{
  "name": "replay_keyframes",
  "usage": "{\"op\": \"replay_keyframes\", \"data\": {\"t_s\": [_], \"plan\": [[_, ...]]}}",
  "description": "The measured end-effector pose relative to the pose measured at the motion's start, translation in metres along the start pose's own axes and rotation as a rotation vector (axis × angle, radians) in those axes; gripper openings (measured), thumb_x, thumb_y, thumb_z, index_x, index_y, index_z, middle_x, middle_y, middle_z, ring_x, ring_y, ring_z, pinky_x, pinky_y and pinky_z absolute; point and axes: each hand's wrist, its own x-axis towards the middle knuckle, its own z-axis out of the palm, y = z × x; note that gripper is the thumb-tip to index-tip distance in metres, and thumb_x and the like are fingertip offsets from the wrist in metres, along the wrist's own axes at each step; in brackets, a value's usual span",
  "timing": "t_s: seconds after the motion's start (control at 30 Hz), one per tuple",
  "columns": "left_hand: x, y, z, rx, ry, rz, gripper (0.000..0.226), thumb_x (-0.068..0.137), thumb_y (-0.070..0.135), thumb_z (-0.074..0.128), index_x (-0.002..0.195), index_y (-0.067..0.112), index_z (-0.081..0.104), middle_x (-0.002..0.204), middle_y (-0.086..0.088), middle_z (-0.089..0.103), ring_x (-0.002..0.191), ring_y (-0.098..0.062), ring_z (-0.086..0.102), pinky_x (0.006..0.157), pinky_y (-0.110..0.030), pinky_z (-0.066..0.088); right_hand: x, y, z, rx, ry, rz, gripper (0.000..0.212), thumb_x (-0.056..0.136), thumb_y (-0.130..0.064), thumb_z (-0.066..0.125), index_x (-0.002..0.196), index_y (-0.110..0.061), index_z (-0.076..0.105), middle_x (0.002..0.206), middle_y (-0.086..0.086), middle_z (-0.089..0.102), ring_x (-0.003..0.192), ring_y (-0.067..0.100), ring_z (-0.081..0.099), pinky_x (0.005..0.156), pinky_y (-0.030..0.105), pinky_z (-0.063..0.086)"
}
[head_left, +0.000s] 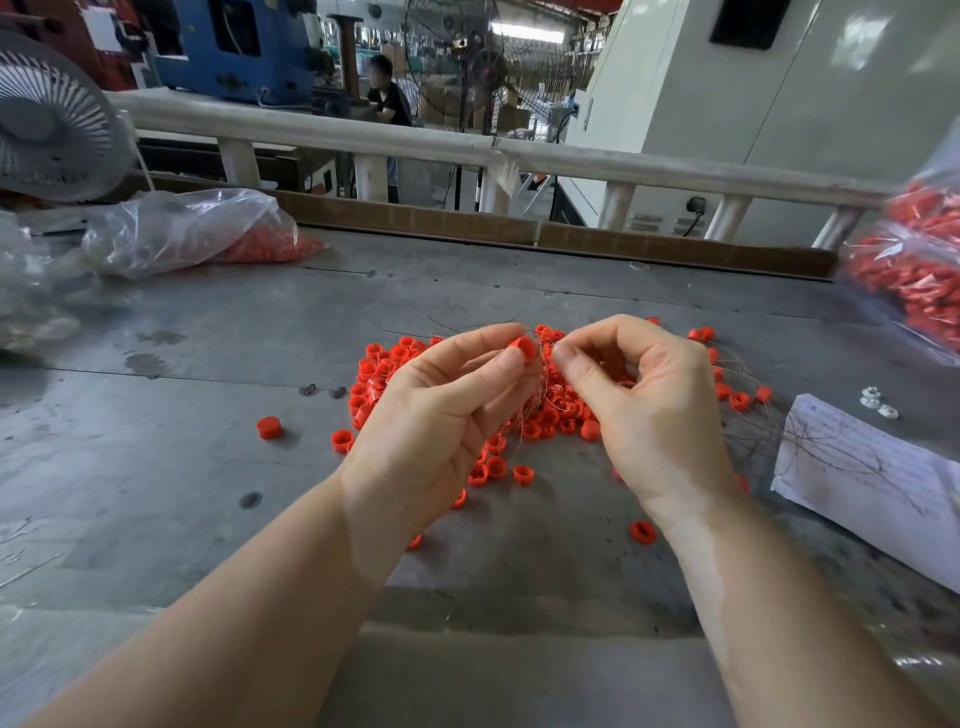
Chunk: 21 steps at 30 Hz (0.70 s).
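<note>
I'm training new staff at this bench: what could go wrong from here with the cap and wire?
The thin wire pinched by the right hand may miss or bend at the red cap. The left hand holds that cap only by fingertips, so it could slip into the pile of caps. The loose wires by the right wrist could snag.

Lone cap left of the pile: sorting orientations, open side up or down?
Down: the lone cap shows a solid closed top facing up.

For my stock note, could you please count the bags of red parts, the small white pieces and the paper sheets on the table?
Bags of red parts: 2
Small white pieces: 3
Paper sheets: 1
Total: 6
</note>
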Motion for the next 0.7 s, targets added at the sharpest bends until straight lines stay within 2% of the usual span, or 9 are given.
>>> {"op": "replay_keyframes", "data": {"t_s": [0.23,0.37,0.7], "plan": [[-0.0007,0.0011,-0.0003,-0.047,-0.042,-0.024,0.021,0.064,-0.003,0.062,0.073,0.009,0.076,0.08,-0.01,0.073,0.079,-0.017,0.072,0.064,-0.019,0.055,0.0,-0.0001,-0.0007,-0.003,0.006,-0.006,0.016,0.084,-0.011,0.069,0.071,-0.021,0.066,0.061,-0.012,0.062,0.052,0.003,0.052,0.047,0.021,0.046],[-0.0005,0.0014,-0.0003,-0.064,-0.049,-0.035,0.021,0.065,-0.004,0.061,0.074,0.008,0.075,0.081,-0.011,0.073,0.079,-0.018,0.072,0.063,-0.019,0.055,-0.0003,0.0,-0.0006,0.01,0.013,0.014,0.016,0.084,-0.011,0.069,0.071,-0.02,0.066,0.06,-0.011,0.061,0.054,0.004,0.053,0.048,0.03,0.049],[-0.0016,0.003,0.0008,-0.09,-0.046,-0.061,0.021,0.065,-0.005,0.059,0.075,0.005,0.075,0.083,-0.014,0.072,0.079,-0.02,0.072,0.061,-0.02,0.056,-0.0001,-0.0007,-0.0009,-0.006,0.019,0.011,0.017,0.084,-0.012,0.069,0.07,-0.022,0.066,0.058,-0.014,0.06,0.052,0.004,0.052,0.048,0.034,0.049]]}}
